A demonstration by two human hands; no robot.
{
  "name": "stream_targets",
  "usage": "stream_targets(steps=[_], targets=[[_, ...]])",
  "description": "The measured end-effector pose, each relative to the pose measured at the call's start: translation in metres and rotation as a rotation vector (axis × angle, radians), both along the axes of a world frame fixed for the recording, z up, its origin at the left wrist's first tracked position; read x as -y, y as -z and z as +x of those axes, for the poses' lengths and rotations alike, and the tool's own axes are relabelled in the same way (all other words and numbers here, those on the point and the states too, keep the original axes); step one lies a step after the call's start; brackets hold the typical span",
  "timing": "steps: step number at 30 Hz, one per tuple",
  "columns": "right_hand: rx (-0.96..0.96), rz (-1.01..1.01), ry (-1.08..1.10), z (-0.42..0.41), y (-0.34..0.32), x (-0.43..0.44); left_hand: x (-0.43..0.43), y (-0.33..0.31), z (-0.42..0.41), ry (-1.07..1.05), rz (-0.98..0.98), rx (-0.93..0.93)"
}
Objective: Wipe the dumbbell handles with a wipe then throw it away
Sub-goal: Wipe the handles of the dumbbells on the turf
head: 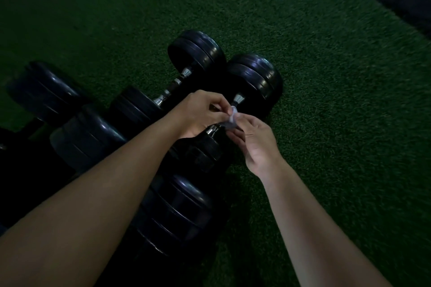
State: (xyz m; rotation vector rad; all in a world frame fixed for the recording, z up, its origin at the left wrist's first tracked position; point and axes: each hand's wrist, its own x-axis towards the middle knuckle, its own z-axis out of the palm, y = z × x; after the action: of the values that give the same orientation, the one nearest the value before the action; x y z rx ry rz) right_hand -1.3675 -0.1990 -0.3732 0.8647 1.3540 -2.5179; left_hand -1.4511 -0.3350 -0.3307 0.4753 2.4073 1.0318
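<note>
The left hand and right hand both pinch a small crumpled wipe with curled fingers, right over the chrome handle of the rightmost dumbbell, which lies on green turf.

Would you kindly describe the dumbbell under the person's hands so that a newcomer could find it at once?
On the green artificial turf lies a cluster of black round-headed dumbbells with chrome handles. The one meant is the rightmost black dumbbell, bordering bare turf. Unlike its neighbours, its handle sits beneath the left hand and right hand, which pinch a small pale wipe.
</note>
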Motion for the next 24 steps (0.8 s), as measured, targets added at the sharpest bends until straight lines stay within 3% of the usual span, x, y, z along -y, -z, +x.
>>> stream_targets(steps=[9, 13, 18, 24], targets=[[0.114, 0.149, 0.089, -0.013, 0.029, -0.002, 0.015, 0.009, 0.009, -0.063, -0.268, -0.116], [0.129, 0.135, 0.176, -0.028, 0.033, 0.006, 0.01, 0.015, 0.013, -0.192, -0.26, -0.21], [0.113, 0.357, 0.122, -0.032, 0.043, 0.012, 0.009, 0.019, 0.017, -0.284, -0.361, -0.296], [0.114, 0.102, 0.222, -0.035, 0.041, 0.009, 0.011, 0.016, 0.017, -0.236, -0.378, -0.196]])
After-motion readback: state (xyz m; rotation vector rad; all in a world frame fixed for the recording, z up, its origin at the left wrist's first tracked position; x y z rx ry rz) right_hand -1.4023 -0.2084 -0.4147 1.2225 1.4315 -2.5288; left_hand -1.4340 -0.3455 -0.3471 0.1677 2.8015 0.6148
